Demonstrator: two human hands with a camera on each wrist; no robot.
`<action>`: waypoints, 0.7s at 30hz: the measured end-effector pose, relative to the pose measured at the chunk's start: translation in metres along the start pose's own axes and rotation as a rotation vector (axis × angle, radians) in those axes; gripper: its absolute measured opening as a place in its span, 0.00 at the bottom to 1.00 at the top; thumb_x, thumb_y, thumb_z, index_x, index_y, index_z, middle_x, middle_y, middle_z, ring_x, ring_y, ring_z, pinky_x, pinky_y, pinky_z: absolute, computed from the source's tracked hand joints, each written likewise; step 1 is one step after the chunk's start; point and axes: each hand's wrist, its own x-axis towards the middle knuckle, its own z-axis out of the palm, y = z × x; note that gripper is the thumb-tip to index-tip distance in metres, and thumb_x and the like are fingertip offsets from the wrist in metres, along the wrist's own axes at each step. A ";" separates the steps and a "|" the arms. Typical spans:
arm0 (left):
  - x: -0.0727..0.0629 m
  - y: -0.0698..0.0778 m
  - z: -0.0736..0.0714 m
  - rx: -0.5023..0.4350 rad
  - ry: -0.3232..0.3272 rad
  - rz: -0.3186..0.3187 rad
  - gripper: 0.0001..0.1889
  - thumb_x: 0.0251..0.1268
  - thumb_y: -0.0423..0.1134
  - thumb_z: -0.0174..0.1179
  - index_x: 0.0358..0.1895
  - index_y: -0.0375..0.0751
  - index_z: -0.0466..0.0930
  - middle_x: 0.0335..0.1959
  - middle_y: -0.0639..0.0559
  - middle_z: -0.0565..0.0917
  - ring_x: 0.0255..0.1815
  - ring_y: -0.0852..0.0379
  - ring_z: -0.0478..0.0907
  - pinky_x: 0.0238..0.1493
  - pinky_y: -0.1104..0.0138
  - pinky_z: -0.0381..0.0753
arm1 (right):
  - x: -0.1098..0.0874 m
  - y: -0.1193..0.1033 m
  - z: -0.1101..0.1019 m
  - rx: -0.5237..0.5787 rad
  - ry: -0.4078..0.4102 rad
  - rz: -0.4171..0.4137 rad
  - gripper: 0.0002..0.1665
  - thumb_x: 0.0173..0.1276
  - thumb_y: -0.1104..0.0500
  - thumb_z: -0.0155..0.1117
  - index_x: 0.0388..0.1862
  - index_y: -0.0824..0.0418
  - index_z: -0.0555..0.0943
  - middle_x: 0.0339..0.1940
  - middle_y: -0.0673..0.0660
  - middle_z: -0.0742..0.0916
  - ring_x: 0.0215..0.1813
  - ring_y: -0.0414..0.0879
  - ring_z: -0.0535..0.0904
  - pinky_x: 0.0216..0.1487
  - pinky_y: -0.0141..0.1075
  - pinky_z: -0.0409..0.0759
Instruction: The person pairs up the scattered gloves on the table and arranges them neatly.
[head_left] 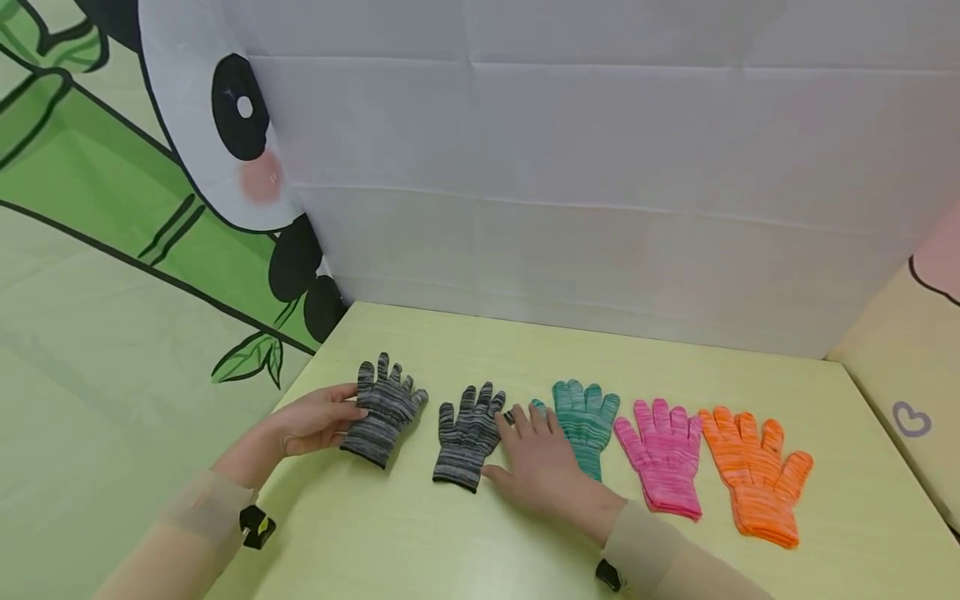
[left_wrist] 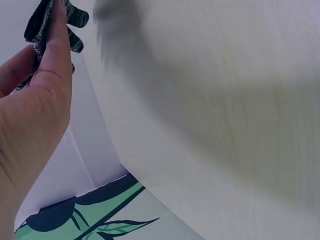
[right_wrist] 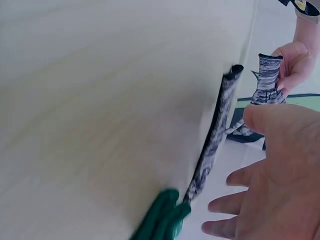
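Note:
My left hand (head_left: 324, 417) pinches a black-and-grey striped knit glove (head_left: 384, 412) by its side edge, between thumb and fingers. In the left wrist view, that glove (left_wrist: 37, 25) is raised over the table and casts a shadow on it. A second black-and-grey glove (head_left: 469, 437) lies flat on the table to its right. My right hand (head_left: 542, 462) is spread with fingers extended between this second glove and a green knit glove (head_left: 588, 421), holding nothing. It covers part of the green glove in the head view, and a ring shows on one finger.
Farther right a pink glove (head_left: 663, 458) and an orange glove (head_left: 757, 475) lie flat, fingers pointing away. The pale yellow table (head_left: 420, 542) ends at a white cloth backdrop (head_left: 600, 167). A printed green cloth (head_left: 97, 333) hangs at the left.

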 end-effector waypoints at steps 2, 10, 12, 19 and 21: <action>-0.001 0.003 0.004 -0.009 -0.010 0.023 0.40 0.81 0.29 0.47 0.83 0.34 0.30 0.62 0.48 0.81 0.59 0.53 0.82 0.58 0.57 0.82 | -0.003 0.005 -0.005 -0.003 0.024 -0.011 0.50 0.74 0.27 0.50 0.84 0.54 0.58 0.82 0.63 0.62 0.82 0.65 0.51 0.79 0.61 0.46; 0.006 0.012 0.034 -0.028 -0.023 0.102 0.33 0.80 0.28 0.48 0.80 0.31 0.43 0.61 0.46 0.79 0.57 0.51 0.82 0.54 0.57 0.84 | -0.023 0.033 -0.018 -0.009 0.133 -0.088 0.49 0.73 0.29 0.55 0.83 0.54 0.60 0.82 0.62 0.64 0.82 0.64 0.52 0.79 0.60 0.50; 0.010 0.012 0.043 -0.033 -0.016 0.106 0.32 0.80 0.28 0.48 0.80 0.32 0.45 0.60 0.46 0.79 0.56 0.52 0.82 0.52 0.59 0.84 | -0.028 0.040 -0.020 -0.010 0.156 -0.100 0.49 0.73 0.29 0.55 0.83 0.54 0.60 0.82 0.61 0.64 0.82 0.63 0.53 0.78 0.60 0.50; 0.029 0.009 0.073 -0.058 -0.014 0.115 0.31 0.80 0.29 0.50 0.80 0.35 0.49 0.61 0.44 0.79 0.55 0.51 0.82 0.53 0.58 0.85 | -0.041 0.060 -0.020 0.008 0.204 -0.110 0.48 0.73 0.32 0.59 0.82 0.55 0.62 0.80 0.63 0.67 0.81 0.65 0.55 0.78 0.62 0.51; 0.035 0.009 0.080 -0.066 -0.021 0.113 0.31 0.80 0.29 0.50 0.80 0.36 0.50 0.61 0.43 0.78 0.55 0.50 0.82 0.53 0.58 0.85 | -0.042 0.063 -0.019 0.011 0.205 -0.107 0.48 0.72 0.32 0.59 0.82 0.54 0.62 0.80 0.63 0.67 0.81 0.65 0.55 0.77 0.62 0.52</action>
